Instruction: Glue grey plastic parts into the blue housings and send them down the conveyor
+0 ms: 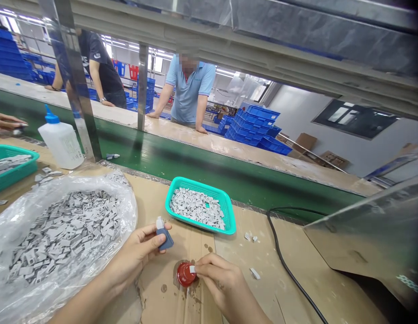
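My left hand (146,245) pinches a dark blue-grey plastic part (165,238) with a light grey tip standing up from it. Between the thumb and fingers of my right hand (222,279) is a small light grey plastic piece (192,269), held at the rim of a small red cup (186,274). Whether the piece touches the cup I cannot tell. Wet spots mark the cardboard around the cup. Just behind my hands stands a green basket (231,216) of small grey pieces. Left of my left hand, a clear plastic bag (128,198) lies open, full of similar grey pieces.
A white squeeze bottle (62,144) with a blue nozzle stands at the back left, near another person's hand (6,122) and a second green basket (29,157). A black cable (286,263) runs along the right. Beyond the green conveyor (155,153), two people stand.
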Demonstrator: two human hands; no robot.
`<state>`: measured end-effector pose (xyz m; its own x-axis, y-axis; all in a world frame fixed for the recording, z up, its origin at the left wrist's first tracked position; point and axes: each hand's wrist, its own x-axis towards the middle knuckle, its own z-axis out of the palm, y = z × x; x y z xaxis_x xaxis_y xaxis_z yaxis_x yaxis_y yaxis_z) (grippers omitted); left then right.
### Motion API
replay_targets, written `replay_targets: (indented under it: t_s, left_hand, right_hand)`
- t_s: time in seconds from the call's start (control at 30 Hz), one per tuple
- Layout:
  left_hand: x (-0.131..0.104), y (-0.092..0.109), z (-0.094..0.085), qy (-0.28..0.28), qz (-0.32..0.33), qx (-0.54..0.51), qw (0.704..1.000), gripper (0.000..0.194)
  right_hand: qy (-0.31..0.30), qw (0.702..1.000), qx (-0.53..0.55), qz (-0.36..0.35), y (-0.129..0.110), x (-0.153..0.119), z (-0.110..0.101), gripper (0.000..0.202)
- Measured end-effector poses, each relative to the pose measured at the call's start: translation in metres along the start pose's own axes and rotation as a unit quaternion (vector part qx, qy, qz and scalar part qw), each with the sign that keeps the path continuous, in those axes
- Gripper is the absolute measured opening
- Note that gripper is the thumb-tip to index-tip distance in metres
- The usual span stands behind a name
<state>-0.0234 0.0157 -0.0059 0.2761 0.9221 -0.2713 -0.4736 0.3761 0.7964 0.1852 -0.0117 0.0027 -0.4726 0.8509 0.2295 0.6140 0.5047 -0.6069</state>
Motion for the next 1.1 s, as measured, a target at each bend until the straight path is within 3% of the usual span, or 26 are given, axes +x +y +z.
replay_targets:
  t_s: [0.2, 0.37, 0.6, 0.73, 0.93, 1.1]
  left_hand:
    - [-0.001, -0.002, 0.002, -0.025, -0.015, 0.012, 0.999, 0.031]
    - [-0.004, 0.000, 0.007, -0.030, 0.006, 0.062, 0.998, 0.024]
    - [-0.007, 0.004, 0.009, -0.039, 0.018, 0.142, 0.989, 0.022]
    - [-0.007, 0.004, 0.009, -0.058, 0.035, 0.173, 0.983, 0.018]
    - [-0.011, 0.003, 0.012, -0.086, 0.056, 0.183, 0.978, 0.014]
    - [-0.011, -0.001, 0.013, -0.121, 0.038, 0.163, 0.978, 0.013]
  right_hand:
    - [0.017, 1.000, 0.001, -0.016, -0.001, -0.001, -0.001, 0.024]
    - [0.094, 0.995, 0.015, -0.031, -0.012, 0.001, -0.007, 0.021]
    - [0.115, 0.993, 0.005, -0.030, -0.017, 0.003, -0.003, 0.021]
    - [0.092, 0.996, 0.014, -0.018, -0.017, 0.002, -0.002, 0.020]
    - [0.185, 0.972, 0.125, 0.068, -0.029, 0.006, -0.006, 0.012]
    - [0.169, 0.964, 0.193, 0.073, -0.036, 0.014, 0.001, 0.014]
